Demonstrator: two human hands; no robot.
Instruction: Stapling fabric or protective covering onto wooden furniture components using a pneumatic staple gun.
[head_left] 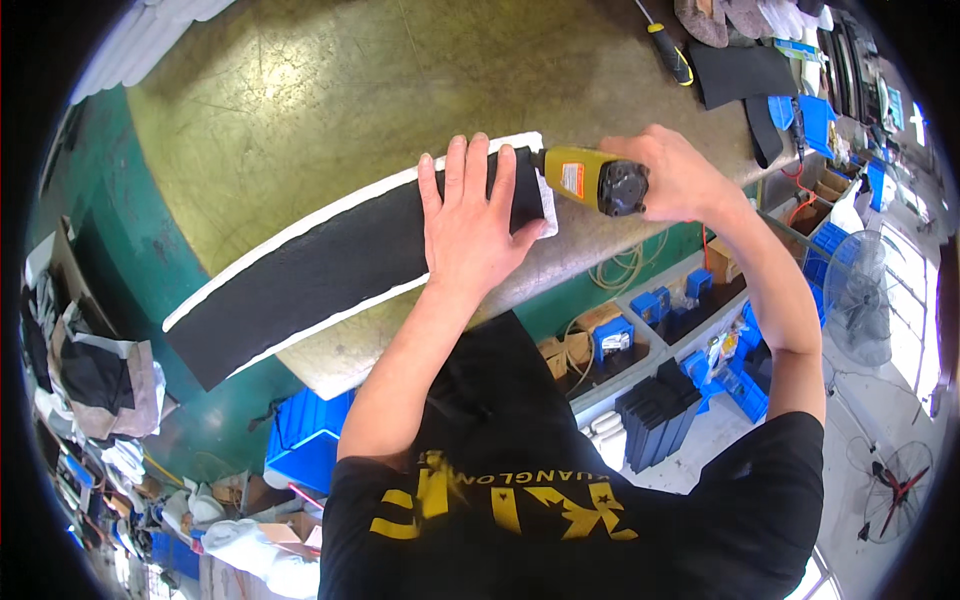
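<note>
A long, gently curved panel lies on the worktable, with black fabric (300,270) on top and a white padded edge (330,210) showing around it. My left hand (470,215) rests flat on the fabric near the panel's right end, fingers spread. My right hand (675,180) is closed around a yellow and black staple gun (580,177). The gun's nose meets the panel's right end, just right of my left fingers; whether it presses on the fabric cannot be made out.
A screwdriver (670,55) with a yellow and black handle lies at the far right of the worktable (400,80). Black fabric pieces (740,75) lie at the right. Under the table stand blue bins (612,340); another blue bin (305,435) is at lower left. A fan (860,295) stands right.
</note>
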